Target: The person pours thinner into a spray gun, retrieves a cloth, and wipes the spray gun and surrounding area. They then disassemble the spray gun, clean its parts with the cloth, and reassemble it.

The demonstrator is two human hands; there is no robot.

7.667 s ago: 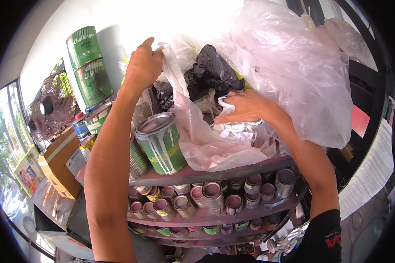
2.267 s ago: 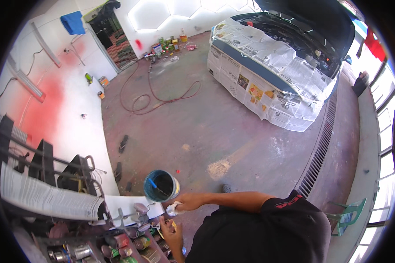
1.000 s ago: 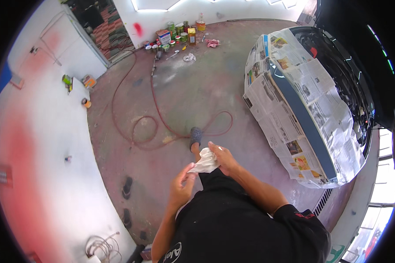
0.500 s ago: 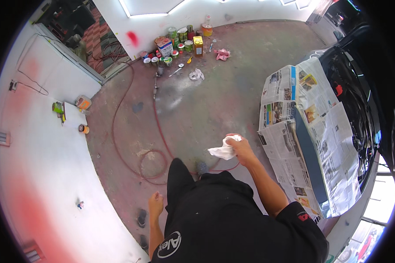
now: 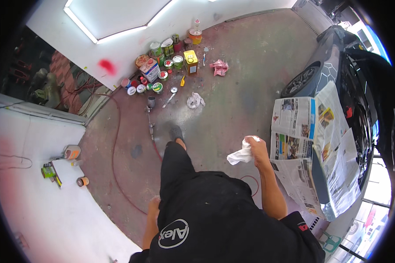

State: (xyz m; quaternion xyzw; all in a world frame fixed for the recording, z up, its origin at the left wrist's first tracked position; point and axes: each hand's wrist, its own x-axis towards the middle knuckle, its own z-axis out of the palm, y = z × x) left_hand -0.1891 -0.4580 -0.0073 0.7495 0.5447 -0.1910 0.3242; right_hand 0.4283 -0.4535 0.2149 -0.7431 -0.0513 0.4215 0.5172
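My right hand (image 5: 258,149) is closed round a crumpled white cloth (image 5: 241,155), whose loose end hangs out to the left. It is held above the floor, a little left of the newspaper sheets (image 5: 292,151) that cover part of a dark car (image 5: 327,72). My left hand (image 5: 153,205) hangs low beside my leg, partly hidden by my black clothing and blurred, so its fingers cannot be made out. Nothing shows in it.
Paint cans, a yellow tin (image 5: 191,61) and a spray gun (image 5: 151,105) stand along the far wall. A red hose (image 5: 117,149) curves across the floor. Crumpled paper (image 5: 195,100) and a pink cloth (image 5: 219,67) lie ahead. A white wall (image 5: 70,215) bounds the left.
I have stepped forward; the cans, spray gun and crumpled paper appear nearer. More of the car's wheel shows. The white cloth stays in my right hand, while my left hand is now more hidden.
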